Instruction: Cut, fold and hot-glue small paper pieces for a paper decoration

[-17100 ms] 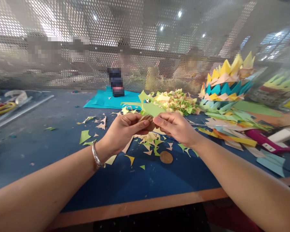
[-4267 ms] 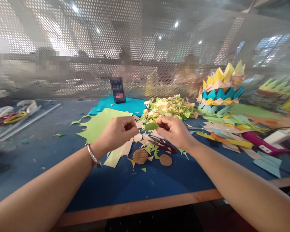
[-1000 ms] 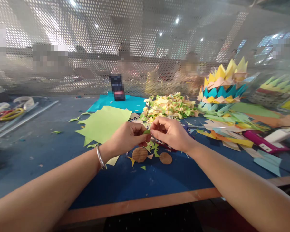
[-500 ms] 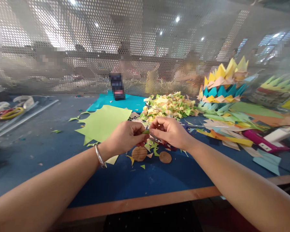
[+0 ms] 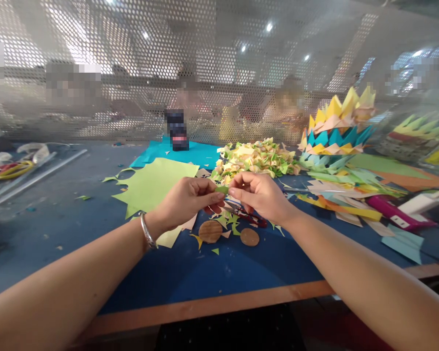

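Between my two hands is a small green paper piece. My left hand pinches its left end, and my right hand pinches the right end. Under them lie red-handled scissors, partly covered by my right hand, among green and pink scraps. Two round wooden discs rest nearer the table's front, a larger one and a smaller one. Left of my left hand is a light green sheet with a jagged edge. A heap of small folded paper pieces sits just beyond my hands.
Blue paper lies at the back beneath a dark, pixelated object. Spiky paper crowns are stacked at the back right. A magenta glue gun lies among paper strips on the right. Clear sticks and scissors are at left.
Both hands have risen slightly with the green piece between them. More of the red-handled scissors shows below my right hand.
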Tool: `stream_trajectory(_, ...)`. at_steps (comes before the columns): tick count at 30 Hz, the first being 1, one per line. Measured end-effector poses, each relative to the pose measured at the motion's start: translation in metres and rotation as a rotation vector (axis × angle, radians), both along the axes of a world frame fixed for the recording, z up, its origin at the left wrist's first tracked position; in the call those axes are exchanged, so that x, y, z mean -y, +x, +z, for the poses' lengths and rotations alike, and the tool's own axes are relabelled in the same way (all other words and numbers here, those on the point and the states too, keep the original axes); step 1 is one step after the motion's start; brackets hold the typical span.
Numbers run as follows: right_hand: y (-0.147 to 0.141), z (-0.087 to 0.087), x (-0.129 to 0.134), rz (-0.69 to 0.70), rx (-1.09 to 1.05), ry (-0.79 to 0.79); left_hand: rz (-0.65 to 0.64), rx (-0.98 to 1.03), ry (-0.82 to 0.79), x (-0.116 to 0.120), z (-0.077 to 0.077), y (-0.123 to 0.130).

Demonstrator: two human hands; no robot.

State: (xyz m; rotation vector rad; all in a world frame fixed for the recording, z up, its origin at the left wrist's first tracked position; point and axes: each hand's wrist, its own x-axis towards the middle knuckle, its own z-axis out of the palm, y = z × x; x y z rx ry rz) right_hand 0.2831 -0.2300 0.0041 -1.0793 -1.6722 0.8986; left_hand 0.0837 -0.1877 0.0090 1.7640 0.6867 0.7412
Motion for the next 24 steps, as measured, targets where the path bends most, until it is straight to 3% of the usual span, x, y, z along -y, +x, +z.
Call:
stream_trajectory(5, 0.0008, -0.0007, -0.0004, 0.008, -0.024, 0.001, -0.021, 0.035, -0.027, 0.0004, 0.0012, 0.0004)
stream_trajectory(8, 0.0005, -0.0011, -0.0003, 0.003, 0.005, 0.036, -0.009, 0.077, -0.131, 0.0005, -0.0007, 0.0010)
stream_trajectory(16, -0.0050, -0.0019, 0.0057, -0.095, 0.257, 0.312, 0.056, 0.270, -0.451, -0.0019, -0.0050, 0.0035)
stream_trajectory(24, -0.0068, -0.0045, 0.0063, -0.072, 0.322, 0.391, 0.071, 0.296, -0.485, -0.0021, -0.0037, 0.0027)
